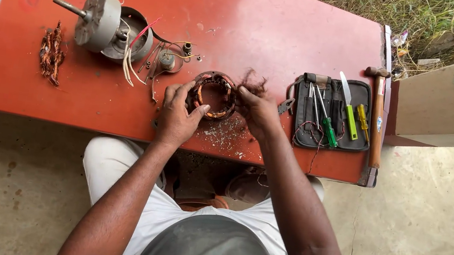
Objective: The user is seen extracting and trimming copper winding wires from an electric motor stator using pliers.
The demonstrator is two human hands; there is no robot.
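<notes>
Both hands (216, 117) grip a round, copper-wound stator ring (212, 95).

Grey-green short-sleeved shirt, white trousers, brown footwear, possibly sandals; forearms bare, hands (180, 115) ungloved.

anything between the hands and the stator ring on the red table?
Nothing visible. The left hand already grips the stator ring on its left rim, and the right hand is on its right rim, pinching a tuft of dark wire. The tool pouch and motor housing lie off to the sides.
</notes>
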